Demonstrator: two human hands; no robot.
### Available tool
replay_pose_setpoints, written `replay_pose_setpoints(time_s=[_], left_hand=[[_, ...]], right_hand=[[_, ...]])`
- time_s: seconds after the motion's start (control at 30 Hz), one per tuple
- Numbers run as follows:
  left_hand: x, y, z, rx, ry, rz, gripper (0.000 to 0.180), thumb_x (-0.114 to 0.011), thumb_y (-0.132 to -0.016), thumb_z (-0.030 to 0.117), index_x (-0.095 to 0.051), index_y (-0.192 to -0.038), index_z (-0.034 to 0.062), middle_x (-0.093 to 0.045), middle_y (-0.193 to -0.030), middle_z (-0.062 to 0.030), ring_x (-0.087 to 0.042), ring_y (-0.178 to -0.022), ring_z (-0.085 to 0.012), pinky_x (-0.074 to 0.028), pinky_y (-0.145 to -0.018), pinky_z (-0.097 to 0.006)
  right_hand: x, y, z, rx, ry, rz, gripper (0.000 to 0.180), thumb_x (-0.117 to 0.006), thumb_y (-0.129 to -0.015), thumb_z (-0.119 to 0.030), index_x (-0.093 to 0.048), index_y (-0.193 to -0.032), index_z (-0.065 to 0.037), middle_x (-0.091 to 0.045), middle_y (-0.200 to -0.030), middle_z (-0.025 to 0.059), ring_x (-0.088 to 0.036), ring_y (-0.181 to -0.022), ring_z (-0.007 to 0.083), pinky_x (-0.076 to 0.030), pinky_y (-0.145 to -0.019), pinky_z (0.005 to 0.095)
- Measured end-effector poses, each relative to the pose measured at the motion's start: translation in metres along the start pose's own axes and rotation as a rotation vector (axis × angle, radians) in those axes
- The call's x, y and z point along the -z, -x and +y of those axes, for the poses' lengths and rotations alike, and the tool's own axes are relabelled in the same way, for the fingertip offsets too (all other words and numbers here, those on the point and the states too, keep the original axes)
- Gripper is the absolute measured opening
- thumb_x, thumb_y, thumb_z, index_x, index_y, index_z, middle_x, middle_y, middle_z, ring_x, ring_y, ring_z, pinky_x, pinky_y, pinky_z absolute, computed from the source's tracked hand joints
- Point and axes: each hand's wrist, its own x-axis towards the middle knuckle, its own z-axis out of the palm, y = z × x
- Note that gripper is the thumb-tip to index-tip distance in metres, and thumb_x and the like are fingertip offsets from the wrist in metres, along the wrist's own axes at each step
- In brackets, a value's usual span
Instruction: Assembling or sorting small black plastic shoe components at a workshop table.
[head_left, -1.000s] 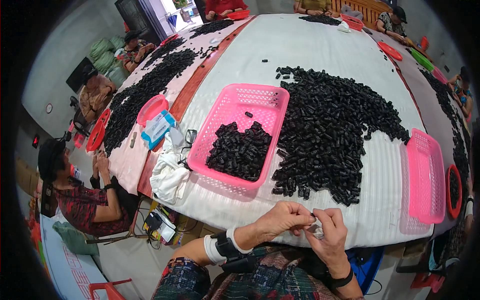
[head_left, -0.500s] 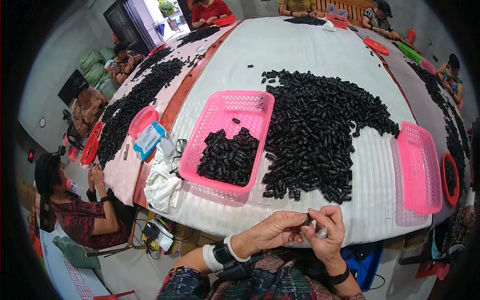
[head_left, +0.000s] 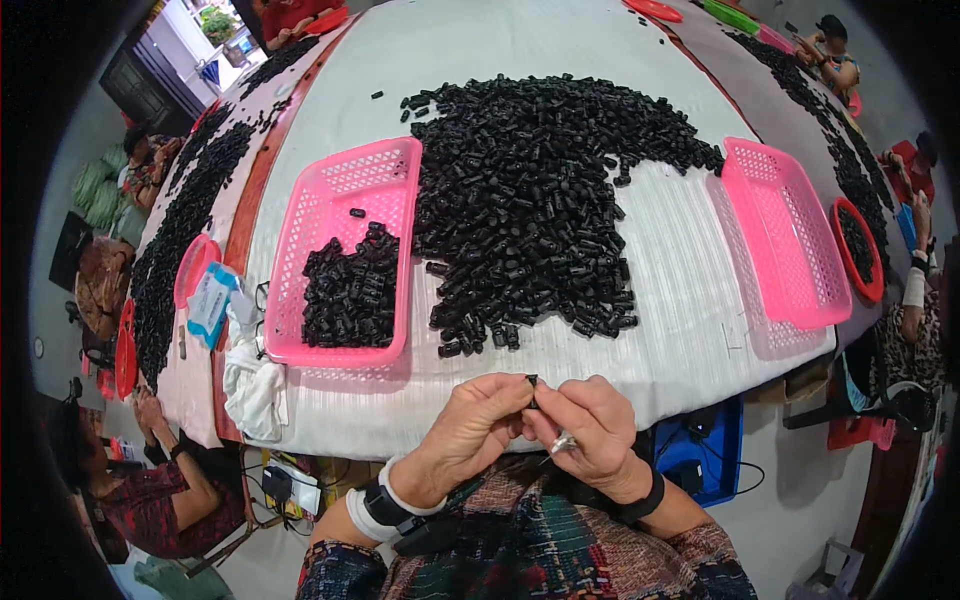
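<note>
Both of my hands meet just off the near edge of the table. Between the fingertips of my left hand is a small black cylindrical part, mostly covered by the fingers. The thumb and forefinger of my right hand pinch in at the same part. A small shiny pale object sticks out from the right fingers; its kind cannot be made out. Beyond my hands lies a large heap of similar black parts. Left of the heap, a pink perforated basket holds a smaller pile of them.
At the right stands another pink basket, beside a red tray of black parts. A white cloth and a blue-and-white packet lie left. A blue crate sits below the table. Other people sit around it.
My view has turned to the right, so the table's contents sit further left in the picture. Both hands stay together around the black part, with the fingers slightly rearranged.
</note>
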Motion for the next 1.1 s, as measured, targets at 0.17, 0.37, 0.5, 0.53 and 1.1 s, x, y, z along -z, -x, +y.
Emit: replay_pose_setpoints(time_s=[0.17,0.37,0.5,0.53,1.1], left_hand=[[-0.001,0.004,0.001,-0.015,0.021,-0.024,0.016,-0.052,-0.088,0.008,-0.058,-0.096,-0.0040,-0.061,-0.087,-0.0105,-0.058,-0.072,-0.0149,-0.048,-0.063,-0.026],[-0.002,0.003,0.000,-0.010,0.022,-0.027,0.014,-0.053,-0.087,0.009,-0.057,-0.094,-0.0018,-0.061,-0.087,-0.0090,-0.061,-0.079,-0.0164,-0.052,-0.067,-0.029],[-0.005,0.001,0.002,-0.005,0.000,-0.054,0.016,-0.054,-0.086,0.011,-0.056,-0.093,-0.0033,-0.061,-0.085,-0.0088,-0.060,-0.076,-0.0150,-0.051,-0.066,-0.027],[-0.007,0.001,0.002,-0.004,-0.017,-0.045,0.017,-0.055,-0.086,0.012,-0.056,-0.093,-0.0038,-0.060,-0.084,-0.0085,-0.059,-0.074,-0.0143,-0.051,-0.065,-0.026],[-0.006,0.010,0.008,0.072,-0.139,-0.036,0.018,-0.055,-0.087,0.012,-0.056,-0.093,-0.0042,-0.059,-0.080,-0.0078,-0.057,-0.065,-0.0138,-0.049,-0.060,-0.025]], right_hand=[[0.004,0.003,0.002,0.020,-0.032,-0.058,0.039,-0.074,-0.062,-0.001,-0.061,-0.099,-0.001,-0.057,-0.076,0.0069,-0.050,-0.054,0.0169,-0.037,-0.043,0.0262],[0.003,-0.001,0.001,0.060,-0.012,-0.019,0.033,-0.071,-0.063,-0.005,-0.061,-0.094,0.003,-0.054,-0.071,0.0054,-0.047,-0.049,0.0164,-0.036,-0.042,0.0272],[0.006,0.001,0.003,0.063,0.016,-0.057,0.036,-0.074,-0.062,-0.003,-0.061,-0.095,0.000,-0.056,-0.070,0.0034,-0.049,-0.051,0.0155,-0.036,-0.044,0.0257],[0.005,0.000,0.003,0.081,0.018,-0.039,0.030,-0.072,-0.063,-0.004,-0.061,-0.091,0.001,-0.055,-0.068,0.0034,-0.048,-0.050,0.0155,-0.036,-0.043,0.0261],[0.019,-0.001,0.011,-0.624,-0.586,-0.394,0.024,-0.047,-0.090,-0.019,-0.053,-0.080,0.002,-0.048,-0.068,0.0089,-0.047,-0.059,0.0174,-0.038,-0.054,0.0277]])
